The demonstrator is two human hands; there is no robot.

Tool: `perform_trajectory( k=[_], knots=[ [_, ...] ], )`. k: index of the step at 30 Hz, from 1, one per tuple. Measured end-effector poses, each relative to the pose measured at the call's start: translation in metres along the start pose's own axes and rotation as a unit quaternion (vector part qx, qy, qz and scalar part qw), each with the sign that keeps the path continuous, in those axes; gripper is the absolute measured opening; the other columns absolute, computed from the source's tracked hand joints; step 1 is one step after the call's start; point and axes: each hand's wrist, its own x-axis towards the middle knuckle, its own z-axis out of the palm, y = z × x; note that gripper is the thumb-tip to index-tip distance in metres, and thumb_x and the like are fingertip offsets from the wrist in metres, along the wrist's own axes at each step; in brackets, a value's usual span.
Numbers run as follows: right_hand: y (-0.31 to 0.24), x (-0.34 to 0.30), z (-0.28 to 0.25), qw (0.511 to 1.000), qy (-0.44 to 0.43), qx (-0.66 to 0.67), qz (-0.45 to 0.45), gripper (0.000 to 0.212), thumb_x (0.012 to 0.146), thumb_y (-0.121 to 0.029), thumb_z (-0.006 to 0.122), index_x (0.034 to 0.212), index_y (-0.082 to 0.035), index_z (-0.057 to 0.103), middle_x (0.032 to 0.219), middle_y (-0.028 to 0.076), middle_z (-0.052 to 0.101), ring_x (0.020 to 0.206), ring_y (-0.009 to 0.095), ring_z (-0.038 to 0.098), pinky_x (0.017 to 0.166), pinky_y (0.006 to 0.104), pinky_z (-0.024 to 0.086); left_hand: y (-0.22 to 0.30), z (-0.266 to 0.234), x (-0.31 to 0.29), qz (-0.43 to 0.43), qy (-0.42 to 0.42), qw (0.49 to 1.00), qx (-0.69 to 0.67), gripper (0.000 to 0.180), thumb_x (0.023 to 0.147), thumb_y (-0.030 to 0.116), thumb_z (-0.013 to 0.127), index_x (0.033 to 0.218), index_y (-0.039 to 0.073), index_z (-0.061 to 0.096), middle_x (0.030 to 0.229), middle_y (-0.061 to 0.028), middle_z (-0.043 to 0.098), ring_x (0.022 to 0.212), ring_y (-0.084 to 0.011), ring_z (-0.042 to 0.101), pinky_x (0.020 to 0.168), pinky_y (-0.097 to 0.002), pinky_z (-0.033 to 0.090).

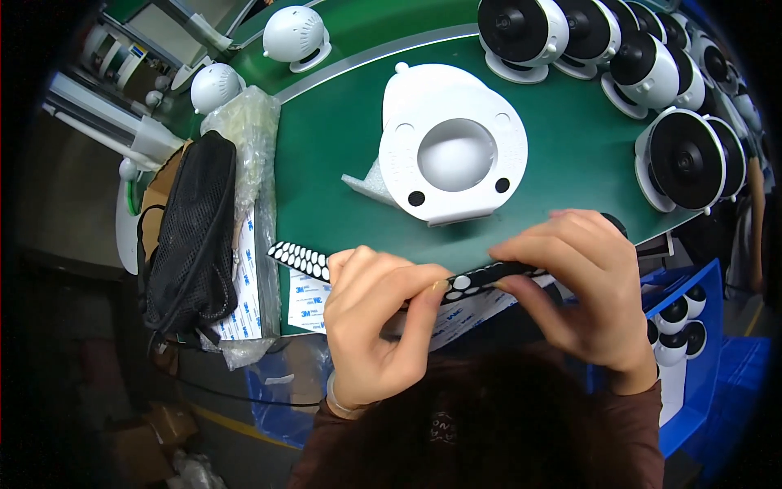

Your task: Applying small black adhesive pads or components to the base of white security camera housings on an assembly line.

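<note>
Both hands hold a long black strip [305, 261] carrying a row of small round white pads, stretched across the near edge of the green mat. My left hand [379, 322] pinches the strip's middle, with the thumb pressed on one pad. My right hand [574, 281] grips the strip's right end. Just beyond them a white round device base [452, 151] lies upside down on the mat, showing a big round opening and two black pads on its underside.
Several white-and-black round devices [688, 159] line the right and far edge of the mat [570, 138]. A black mesh bag [191, 236] and clear plastic packets lie left. Backing sheets [305, 297] lie under the strip. A blue bin [692, 326] holds more devices.
</note>
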Motion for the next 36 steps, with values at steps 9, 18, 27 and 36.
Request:
perform_trajectory(
  k=[9,18,27,36],
  knots=[
    [0.005,-0.005,0.009,0.992,0.074,0.103,-0.023,0.016,0.065,-0.002,0.067,0.079,-0.006,0.061,0.069,0.005,0.056,0.056,0.020,0.055,0.049,0.0277,0.043,0.008,0.008,0.009,0.013,-0.026,1.000,-0.007,0.012,0.062,-0.002,0.065,0.072,0.005,0.062,0.055,-0.0006,0.046,0.052,-0.0164,0.037,0.057,-0.0281,0.025],
    [0.006,0.000,0.012,0.994,0.081,0.062,-0.047,0.019,0.061,-0.001,0.067,0.077,-0.005,0.058,0.071,0.004,0.056,0.058,0.020,0.056,0.049,0.0288,0.044,0.004,0.013,0.010,0.036,-0.014,0.999,0.009,0.010,0.062,-0.001,0.065,0.068,0.005,0.060,0.054,-0.0007,0.046,0.051,-0.0163,0.036,0.056,-0.0281,0.025],
    [0.000,0.001,0.017,0.995,0.093,0.035,-0.029,0.022,0.060,0.006,0.069,0.078,-0.004,0.061,0.075,0.007,0.061,0.062,0.020,0.058,0.053,0.0263,0.045,0.000,0.016,0.011,0.012,0.005,1.000,0.001,0.008,0.063,-0.001,0.064,0.067,0.005,0.059,0.055,-0.0017,0.048,0.051,-0.0171,0.037,0.056,-0.0287,0.026],
    [0.004,0.007,0.011,0.997,0.043,0.064,-0.007,0.020,0.062,0.005,0.068,0.078,-0.005,0.061,0.074,0.006,0.061,0.063,0.020,0.058,0.054,0.0269,0.045,-0.001,0.019,0.011,0.022,0.011,1.000,-0.012,0.008,0.064,-0.001,0.064,0.068,0.004,0.059,0.055,-0.0017,0.048,0.051,-0.0172,0.038,0.057,-0.0289,0.026]
  ],
)
